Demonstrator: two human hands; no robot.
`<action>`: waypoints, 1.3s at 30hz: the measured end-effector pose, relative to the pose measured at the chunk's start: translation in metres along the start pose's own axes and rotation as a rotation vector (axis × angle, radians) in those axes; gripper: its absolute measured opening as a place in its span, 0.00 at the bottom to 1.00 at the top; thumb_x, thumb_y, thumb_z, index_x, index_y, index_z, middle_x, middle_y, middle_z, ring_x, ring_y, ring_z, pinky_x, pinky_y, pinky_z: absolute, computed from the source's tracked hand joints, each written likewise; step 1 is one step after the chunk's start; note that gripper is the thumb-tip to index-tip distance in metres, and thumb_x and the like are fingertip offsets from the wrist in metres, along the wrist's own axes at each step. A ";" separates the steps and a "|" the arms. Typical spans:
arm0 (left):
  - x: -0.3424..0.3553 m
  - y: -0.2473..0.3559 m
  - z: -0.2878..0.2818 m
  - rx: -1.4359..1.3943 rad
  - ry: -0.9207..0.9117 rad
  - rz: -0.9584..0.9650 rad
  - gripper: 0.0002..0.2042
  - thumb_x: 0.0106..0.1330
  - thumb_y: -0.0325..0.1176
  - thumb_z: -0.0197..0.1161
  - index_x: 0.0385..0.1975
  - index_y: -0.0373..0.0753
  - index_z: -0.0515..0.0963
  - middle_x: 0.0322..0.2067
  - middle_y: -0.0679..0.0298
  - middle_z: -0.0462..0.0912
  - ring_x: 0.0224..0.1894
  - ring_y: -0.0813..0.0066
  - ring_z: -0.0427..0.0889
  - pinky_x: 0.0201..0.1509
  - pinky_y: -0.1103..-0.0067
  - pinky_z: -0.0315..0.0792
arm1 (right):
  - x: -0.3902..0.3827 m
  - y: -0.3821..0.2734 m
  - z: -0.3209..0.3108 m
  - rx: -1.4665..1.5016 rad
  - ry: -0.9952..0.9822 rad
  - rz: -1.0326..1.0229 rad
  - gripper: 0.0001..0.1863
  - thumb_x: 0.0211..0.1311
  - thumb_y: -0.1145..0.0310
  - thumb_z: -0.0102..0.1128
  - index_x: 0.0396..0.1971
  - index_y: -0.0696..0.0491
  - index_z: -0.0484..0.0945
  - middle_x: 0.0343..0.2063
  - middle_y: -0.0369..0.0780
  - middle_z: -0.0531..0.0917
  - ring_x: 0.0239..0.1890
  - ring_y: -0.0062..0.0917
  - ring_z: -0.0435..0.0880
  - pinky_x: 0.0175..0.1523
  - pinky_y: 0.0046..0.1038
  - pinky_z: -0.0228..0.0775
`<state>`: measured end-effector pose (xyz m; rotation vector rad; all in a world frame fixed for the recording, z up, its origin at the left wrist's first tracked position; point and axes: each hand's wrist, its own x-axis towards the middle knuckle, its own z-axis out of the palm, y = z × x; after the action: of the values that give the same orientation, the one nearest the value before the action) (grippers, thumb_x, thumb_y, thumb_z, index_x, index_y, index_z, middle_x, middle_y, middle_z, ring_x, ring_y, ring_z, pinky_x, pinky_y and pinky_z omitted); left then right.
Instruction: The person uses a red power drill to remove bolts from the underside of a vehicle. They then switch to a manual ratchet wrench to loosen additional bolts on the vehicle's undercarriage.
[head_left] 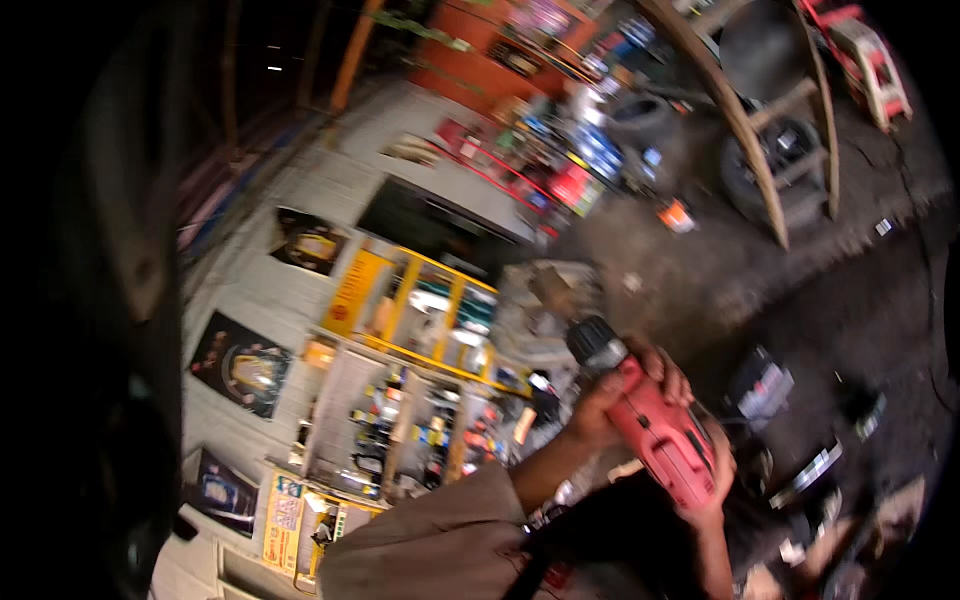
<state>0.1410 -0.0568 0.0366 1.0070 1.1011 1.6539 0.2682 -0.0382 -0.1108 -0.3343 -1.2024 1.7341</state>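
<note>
I hold a red power drill (pixel 655 440) with a black chuck (pixel 597 343), pointed up and slightly left in the head view. My left hand (pixel 605 400) wraps round the front of its body just behind the chuck, its fingers curled over the red casing. My right hand (pixel 718 480) is closed on the lower rear part of the drill, partly hidden by it. Any bit in the chuck is too blurred to make out.
Yellow-framed shelves (pixel 410 310) stand left. A wooden ladder (pixel 760 150) stands upper right near stacked tyres (pixel 640 115) and a red-and-white machine (pixel 870 70). Small boxes and bottles clutter an upper area (pixel 590 150). Loose tools (pixel 805 475) lie on the dark floor (pixel 860 300).
</note>
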 end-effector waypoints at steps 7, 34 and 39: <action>0.003 0.054 0.078 0.129 -0.078 0.205 0.30 0.62 0.63 0.59 0.46 0.38 0.68 0.36 0.56 0.75 0.43 0.58 0.77 0.53 0.60 0.70 | 0.023 -0.042 0.002 0.030 -0.007 -0.371 0.32 0.47 0.64 0.76 0.50 0.62 0.72 0.38 0.50 0.84 0.36 0.37 0.86 0.44 0.34 0.78; 0.011 0.217 0.199 0.614 0.419 0.863 0.35 0.55 0.45 0.74 0.57 0.32 0.66 0.46 0.57 0.79 0.46 0.70 0.80 0.52 0.73 0.75 | 0.127 -0.217 0.128 0.166 0.053 -0.773 0.39 0.45 0.65 0.79 0.56 0.61 0.68 0.47 0.46 0.82 0.49 0.31 0.83 0.54 0.32 0.73; 0.023 0.232 0.208 0.765 0.400 0.769 0.34 0.56 0.46 0.74 0.55 0.32 0.68 0.45 0.60 0.79 0.46 0.73 0.79 0.52 0.75 0.74 | 0.119 -0.240 0.119 0.337 -0.081 -0.498 0.26 0.52 0.71 0.74 0.50 0.62 0.74 0.45 0.44 0.82 0.46 0.30 0.82 0.53 0.30 0.75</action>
<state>0.2752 -0.0372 0.3177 1.7995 1.8461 2.1371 0.2613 0.0039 0.1790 0.2245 -0.9264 1.4798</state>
